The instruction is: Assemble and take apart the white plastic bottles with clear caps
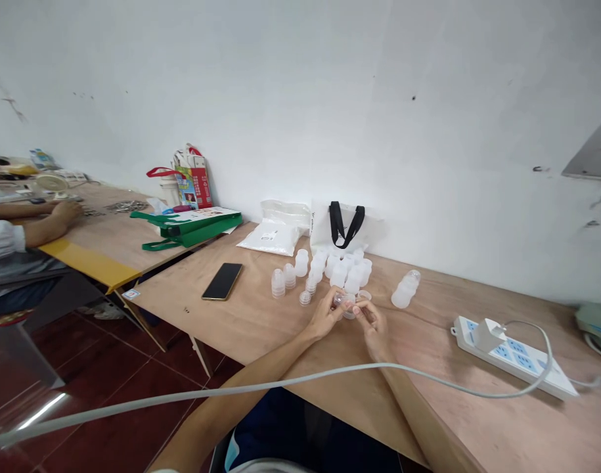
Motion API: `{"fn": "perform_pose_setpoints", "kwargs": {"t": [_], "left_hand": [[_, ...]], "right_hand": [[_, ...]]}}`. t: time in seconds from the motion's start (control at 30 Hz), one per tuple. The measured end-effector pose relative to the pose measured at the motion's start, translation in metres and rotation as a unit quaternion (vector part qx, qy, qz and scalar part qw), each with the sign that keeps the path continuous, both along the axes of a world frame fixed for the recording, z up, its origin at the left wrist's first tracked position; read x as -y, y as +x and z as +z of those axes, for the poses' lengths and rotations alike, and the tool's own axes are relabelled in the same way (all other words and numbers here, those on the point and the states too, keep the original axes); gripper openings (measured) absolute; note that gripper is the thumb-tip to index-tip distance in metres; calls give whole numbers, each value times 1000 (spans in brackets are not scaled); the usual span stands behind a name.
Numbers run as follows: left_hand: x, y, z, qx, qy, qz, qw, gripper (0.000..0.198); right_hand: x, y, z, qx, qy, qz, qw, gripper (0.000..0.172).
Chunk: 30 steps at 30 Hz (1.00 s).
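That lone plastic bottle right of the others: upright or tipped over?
Tipped: the plastic bottle lies on its side on the plywood tabletop, neck toward the wall.

A small clear plastic piece is held between the fingers of the left hand and the right hand, its form partly hidden by them, and a flat translucent lid is seen just beside it. Translucent plastic bottles are stood upright in a close cluster behind the hands, with stacked translucent cups placed to their left. A further translucent bottle is laid on its side to the right, apart from the cluster, on a plywood tabletop.
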State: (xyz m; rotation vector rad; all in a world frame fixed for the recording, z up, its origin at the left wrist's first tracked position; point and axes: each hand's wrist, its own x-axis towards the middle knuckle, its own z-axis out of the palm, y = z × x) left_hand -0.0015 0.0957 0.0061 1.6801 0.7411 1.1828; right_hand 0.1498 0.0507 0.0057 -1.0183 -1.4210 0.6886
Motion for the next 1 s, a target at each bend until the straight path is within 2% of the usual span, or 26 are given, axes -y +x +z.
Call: {"fn": "perform_pose_setpoints", "kwargs": {"t": [0.2, 0.33, 0.47, 0.57, 0.63, 0.73, 0.83, 0.9, 1.0], "left_hand": [[2, 2, 2, 8, 24, 3, 1000, 49], [2, 4, 0, 19, -2, -12, 1000, 49], [3, 2, -1, 32, -62, -48, 996, 53], [4, -3, 0, 21, -35, -33, 999, 52], [4, -7, 1, -1, -5, -17, 1000, 50], [3, -12, 2, -49, 22, -3, 999, 47], [3, -16, 3, -93, 70, 2, 993, 44], [3, -18, 5, -110, 102, -25, 988, 44], [4, -20, 7, -110, 115, -69, 985, 46]], "right_hand": [[-2, 4, -8, -26, -6, -9, 1000, 29], [0, 4, -3, -18, 11, -9, 1000, 28], [1, 6, 3, 63, 50, -28, 996, 29], [2, 9, 3, 121, 99, -46, 987, 28], [4, 10, 2, 142, 104, -40, 984, 25], [8, 10, 1, 129, 56, -1, 990, 25], [7, 10, -1, 55, -32, 36, 997, 33], [5, 11, -4, 13, -70, 30, 997, 38], [2, 11, -7, -7, -67, 8, 998, 35]]}}
